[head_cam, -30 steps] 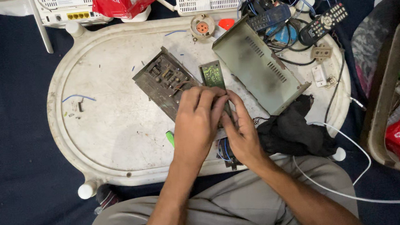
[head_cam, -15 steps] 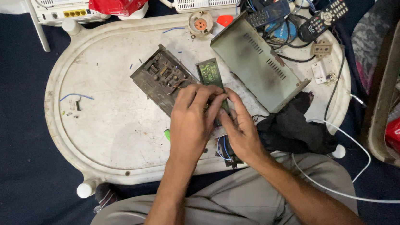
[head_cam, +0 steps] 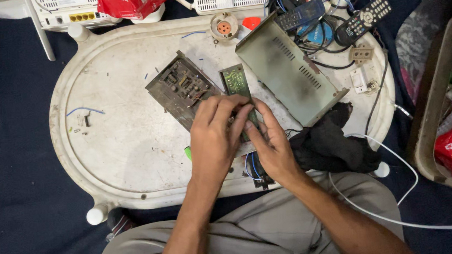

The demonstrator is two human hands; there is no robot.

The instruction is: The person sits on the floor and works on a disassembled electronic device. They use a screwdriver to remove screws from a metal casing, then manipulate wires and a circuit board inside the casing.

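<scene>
Over the white oval tray [head_cam: 114, 153], left hand [head_cam: 213, 139] and right hand [head_cam: 272, 142] side by side, fingers curled, pinching green circuit board [head_cam: 234, 81].

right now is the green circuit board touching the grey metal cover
Apart. The head view shows a strip of white tray between the green circuit board and the grey metal cover.

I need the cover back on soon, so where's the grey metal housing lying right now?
In the head view the grey metal housing lies tilted on the white tray's right half, just right of the green circuit board, left of the remotes.
</scene>
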